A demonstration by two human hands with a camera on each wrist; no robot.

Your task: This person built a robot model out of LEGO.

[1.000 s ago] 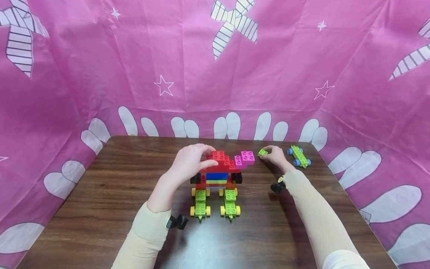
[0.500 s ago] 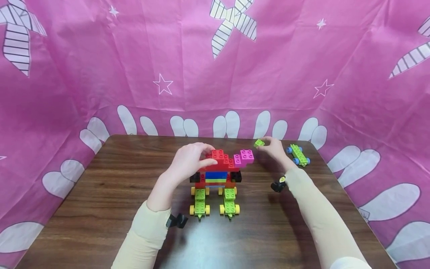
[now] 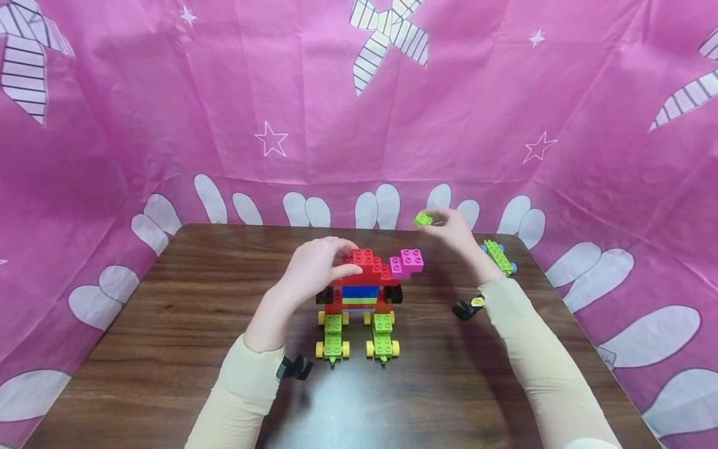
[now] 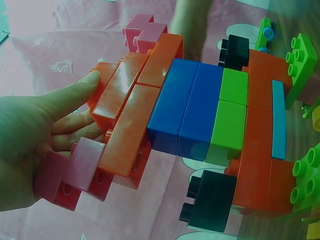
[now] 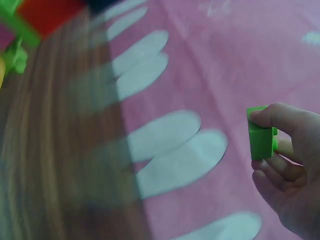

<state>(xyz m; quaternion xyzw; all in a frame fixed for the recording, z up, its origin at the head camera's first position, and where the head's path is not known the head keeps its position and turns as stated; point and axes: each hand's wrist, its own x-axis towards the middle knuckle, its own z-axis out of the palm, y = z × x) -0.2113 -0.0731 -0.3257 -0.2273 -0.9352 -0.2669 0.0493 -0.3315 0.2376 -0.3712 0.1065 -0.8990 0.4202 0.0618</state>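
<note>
A toy figure of building bricks stands upright on the table. Its stepped red top [image 3: 370, 265] is held between the thumb and fingers of my left hand [image 3: 315, 268]. Pink bricks [image 3: 411, 259] jut from its right side, and more pink bricks [image 4: 82, 162] appear at the other side in the left wrist view. Below come a blue layer [image 3: 359, 292], black side bricks and two green bases [image 3: 383, 337] with yellow wheels. My right hand [image 3: 453, 231], raised above the table to the figure's right, pinches a small green brick [image 5: 261, 140] by its ends.
A green wheeled base with blue wheels [image 3: 498, 255] lies near the table's back right corner, partly behind the right forearm. The brown wooden table [image 3: 185, 312] ends against a pink patterned cloth [image 3: 331, 125] at the back and sides.
My right hand has lifted the green brick off the table area, moving up and to the left. The left hand keeps its place on the figure.
</note>
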